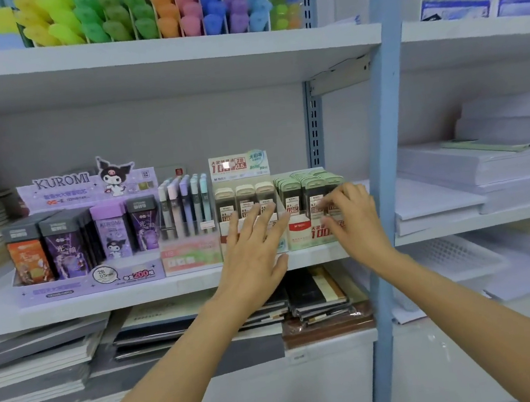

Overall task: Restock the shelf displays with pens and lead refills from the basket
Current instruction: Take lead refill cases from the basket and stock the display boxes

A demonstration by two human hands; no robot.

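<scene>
On the middle shelf (pixel 71 309) stand four displays. A purple Kuromi lead-refill box (pixel 84 281) is at the left, then a small pen display (pixel 190 252) with pastel pens (pixel 184 203). Right of it sit a beige lead-refill display (pixel 243 200) and a green lead-refill display (pixel 305 193). My left hand (pixel 253 255) is spread flat, fingers straight, in front of the beige display. My right hand (pixel 355 220) reaches the green display, its fingertips bent onto the front refill cases; it holds nothing that I can see. No basket is in view.
A blue shelf upright (pixel 384 187) stands just right of my right hand. Colourful pens fill the top shelf (pixel 153 12). Notebooks (pixel 317 297) are stacked on the shelf below, and paper reams (pixel 484 169) lie on the right-hand shelving.
</scene>
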